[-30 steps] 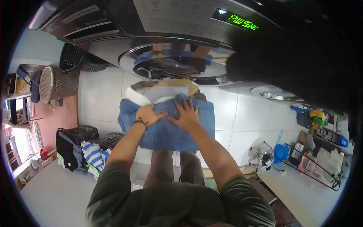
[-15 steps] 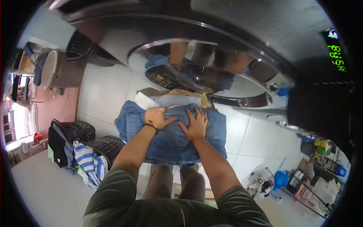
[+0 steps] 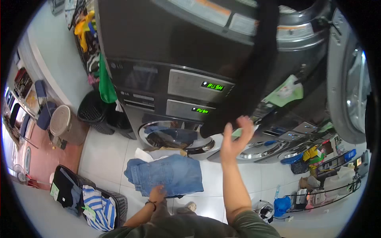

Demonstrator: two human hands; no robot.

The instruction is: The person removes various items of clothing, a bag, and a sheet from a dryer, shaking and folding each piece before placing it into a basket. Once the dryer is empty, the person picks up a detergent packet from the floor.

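Note:
Folded blue jeans (image 3: 178, 172) lie low in front of the body, on top of white and tan cloth (image 3: 152, 154). My left hand (image 3: 157, 193), with a dark bracelet at the wrist, rests on their near edge with its fingers apart. Raised to the right of the jeans, my right hand (image 3: 237, 139) is open, thumb and fingers apart. Just beyond it hangs a long black cloth (image 3: 254, 67), running diagonally in front of the machines. No grip on the cloth can be seen.
Stacked dark machines (image 3: 158, 43) show green displays; a round-doored one (image 3: 174, 137) stands behind the jeans. An open round door (image 3: 351, 91) is at the right. Baskets with clothes (image 3: 119, 202) stand lower left, a lidded bin (image 3: 65, 123) at left, and racks (image 3: 317, 186) lower right.
The view has risen and shows more of the machines. My right hand has left the jeans and moved up and right towards the black cloth. My left hand has shifted to the jeans' near edge.

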